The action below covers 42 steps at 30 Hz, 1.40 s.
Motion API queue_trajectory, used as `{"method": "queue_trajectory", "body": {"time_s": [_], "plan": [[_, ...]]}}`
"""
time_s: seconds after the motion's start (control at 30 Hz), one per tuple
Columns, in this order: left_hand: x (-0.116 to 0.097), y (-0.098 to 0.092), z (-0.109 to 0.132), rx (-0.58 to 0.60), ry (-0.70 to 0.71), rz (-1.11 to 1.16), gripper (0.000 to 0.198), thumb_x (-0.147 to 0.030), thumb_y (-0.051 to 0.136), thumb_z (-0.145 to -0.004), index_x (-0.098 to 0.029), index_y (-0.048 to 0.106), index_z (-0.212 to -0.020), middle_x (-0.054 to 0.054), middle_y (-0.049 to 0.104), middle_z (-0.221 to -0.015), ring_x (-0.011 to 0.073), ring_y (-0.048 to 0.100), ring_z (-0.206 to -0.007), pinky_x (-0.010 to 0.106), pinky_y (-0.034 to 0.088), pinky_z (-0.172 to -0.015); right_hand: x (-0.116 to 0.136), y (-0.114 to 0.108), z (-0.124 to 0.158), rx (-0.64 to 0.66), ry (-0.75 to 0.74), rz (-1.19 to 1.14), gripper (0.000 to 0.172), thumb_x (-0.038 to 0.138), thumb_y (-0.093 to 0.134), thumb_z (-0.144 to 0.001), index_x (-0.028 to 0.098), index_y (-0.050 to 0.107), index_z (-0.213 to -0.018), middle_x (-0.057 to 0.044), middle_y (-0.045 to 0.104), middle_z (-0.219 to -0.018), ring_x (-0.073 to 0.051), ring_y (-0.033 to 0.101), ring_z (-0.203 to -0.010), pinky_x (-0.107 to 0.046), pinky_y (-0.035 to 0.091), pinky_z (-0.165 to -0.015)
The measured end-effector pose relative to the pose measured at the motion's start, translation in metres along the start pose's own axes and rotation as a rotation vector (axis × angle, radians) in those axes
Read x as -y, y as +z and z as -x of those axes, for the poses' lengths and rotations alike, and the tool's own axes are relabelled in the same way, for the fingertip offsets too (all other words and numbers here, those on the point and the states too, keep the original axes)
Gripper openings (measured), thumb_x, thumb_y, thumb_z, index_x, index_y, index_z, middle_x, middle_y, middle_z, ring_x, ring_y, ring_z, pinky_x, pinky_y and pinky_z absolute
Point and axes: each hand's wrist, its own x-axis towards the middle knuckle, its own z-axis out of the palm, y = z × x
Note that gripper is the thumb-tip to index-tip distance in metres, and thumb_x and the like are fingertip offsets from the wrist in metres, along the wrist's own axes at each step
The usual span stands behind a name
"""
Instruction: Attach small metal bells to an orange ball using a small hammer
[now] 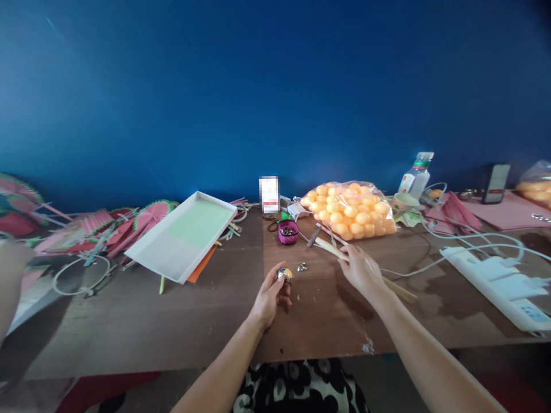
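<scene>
My left hand [271, 295] is closed around a small ball [284, 276], part yellow-orange and part shiny silver. Over to the right, my right hand [361, 269] is closed on the wooden handle of a hammer [329, 248], whose metal head points toward the back left. Between the hands lies a little cluster of shiny metal pieces [302, 267]. Behind it stands a small purple container [288, 232] with more metal bits inside. A clear bag of orange balls [350, 212] rests behind the hammer.
A white tray [161, 269] leans over paper fans [152, 217] and hoops at left. On the right are a power strip [486, 287] with white cables, a bottle [415, 178], a paper cup [404, 202] and a phone [496, 183]. Someone's blurred arm [11, 281] shows far left.
</scene>
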Motion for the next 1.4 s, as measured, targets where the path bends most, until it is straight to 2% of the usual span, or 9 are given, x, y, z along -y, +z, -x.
{"method": "queue_trajectory", "body": {"time_s": [0.13,0.27,0.43,0.57,0.67,1.1,1.2,1.3,1.4], "plan": [[-0.002,0.003,-0.001,0.01,0.03,0.098,0.059,-0.039,0.054,-0.08,-0.024,0.033,-0.133,0.005,0.057,-0.086,0.0089,0.049,-0.055,0.018,0.04,-0.039,0.023,-0.019,0.037,-0.047,-0.145,-0.298,0.021,0.027,0.051,-0.079,0.022,0.05,-0.099,-0.004,0.065,-0.088,-0.018,0.062,-0.074,-0.026,0.044,-0.066],[-0.004,0.007,-0.001,-0.018,0.039,0.132,0.06,-0.042,0.053,-0.08,-0.02,0.035,-0.133,0.005,0.056,-0.081,0.0082,0.045,-0.052,0.016,0.034,-0.036,0.042,-0.027,0.065,-0.117,-0.337,-0.402,0.012,0.022,0.048,-0.083,0.023,0.05,-0.095,-0.003,0.064,-0.082,-0.016,0.061,-0.074,-0.025,0.044,-0.07],[-0.002,0.008,-0.002,-0.095,0.042,0.128,0.064,-0.047,0.057,-0.075,-0.016,0.041,-0.128,0.003,0.054,-0.071,0.0082,0.043,-0.051,0.016,0.031,-0.037,0.045,-0.026,0.066,-0.082,-0.469,-0.268,0.014,0.016,0.046,-0.083,0.022,0.055,-0.091,-0.004,0.064,-0.08,-0.017,0.06,-0.073,-0.028,0.044,-0.069],[-0.001,0.008,-0.003,-0.086,0.045,0.115,0.061,-0.047,0.058,-0.074,-0.016,0.044,-0.124,0.001,0.054,-0.07,0.0071,0.041,-0.051,0.016,0.03,-0.039,0.046,-0.029,0.061,-0.151,-0.506,-0.297,0.019,0.014,0.045,-0.083,0.022,0.055,-0.097,-0.005,0.064,-0.086,-0.017,0.06,-0.079,-0.029,0.045,-0.074],[-0.002,0.008,-0.002,-0.1,0.057,0.13,0.058,-0.046,0.059,-0.074,-0.016,0.046,-0.122,0.0,0.051,-0.069,0.0069,0.041,-0.051,0.016,0.029,-0.039,0.048,-0.029,0.06,-0.126,-0.528,-0.257,0.018,0.014,0.045,-0.083,0.022,0.057,-0.094,-0.005,0.065,-0.085,-0.017,0.061,-0.078,-0.03,0.046,-0.073],[0.001,0.008,-0.003,-0.096,0.081,0.126,0.053,-0.046,0.059,-0.074,-0.017,0.051,-0.118,0.001,0.052,-0.075,0.0061,0.04,-0.05,0.017,0.027,-0.037,0.043,-0.025,0.062,-0.127,-0.542,-0.315,0.024,0.012,0.045,-0.081,0.022,0.058,-0.099,-0.006,0.066,-0.089,-0.018,0.062,-0.083,-0.032,0.048,-0.078],[0.0,0.008,-0.003,-0.113,0.064,0.143,0.054,-0.044,0.061,-0.072,-0.017,0.05,-0.118,0.0,0.051,-0.072,0.0065,0.041,-0.05,0.017,0.027,-0.037,0.041,-0.024,0.062,-0.06,-0.527,-0.331,0.021,0.013,0.046,-0.081,0.023,0.059,-0.095,-0.004,0.066,-0.088,-0.018,0.062,-0.083,-0.031,0.047,-0.078],[0.0,0.008,-0.003,-0.094,0.039,0.164,0.057,-0.044,0.061,-0.073,-0.016,0.047,-0.12,0.0,0.052,-0.07,0.0075,0.042,-0.051,0.017,0.028,-0.038,0.031,-0.021,0.053,-0.062,-0.362,-0.412,0.016,0.022,0.049,-0.081,0.022,0.057,-0.096,-0.005,0.066,-0.091,-0.018,0.062,-0.083,-0.029,0.047,-0.077],[-0.001,0.008,-0.002,-0.074,0.033,0.175,0.055,-0.046,0.056,-0.076,-0.016,0.045,-0.12,0.002,0.054,-0.074,0.0078,0.042,-0.052,0.017,0.028,-0.038,0.01,-0.015,0.031,-0.083,-0.124,-0.382,0.025,0.03,0.054,-0.078,0.021,0.056,-0.101,-0.006,0.067,-0.093,-0.02,0.063,-0.082,-0.03,0.047,-0.073]]}}
